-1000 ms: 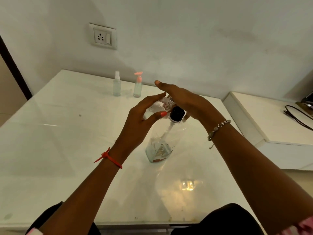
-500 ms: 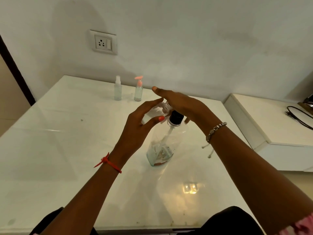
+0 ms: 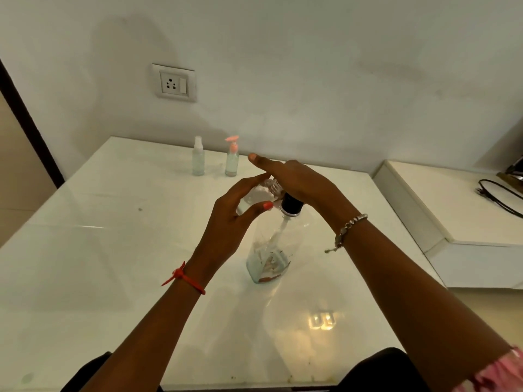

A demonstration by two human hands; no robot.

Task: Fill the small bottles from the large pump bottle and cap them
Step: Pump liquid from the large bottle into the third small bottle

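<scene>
The left hand point(image 3: 235, 222) curls thumb and fingers round a small clear bottle point(image 3: 256, 197), holding it up at the spout of the pump bottle point(image 3: 268, 250). The right hand point(image 3: 300, 182) lies flat, fingers straight, palm on the pump head above the black collar point(image 3: 292, 205). The pump bottle stands upright mid-way across the white table point(image 3: 85, 250), nearly empty, with a thin layer at its bottom. The held bottle seems partly filled with something whitish, though blur hides the level. Near the far edge, a spray bottle point(image 3: 198, 161) and a pink-topped bottle point(image 3: 232, 162) stand capped, side by side.
</scene>
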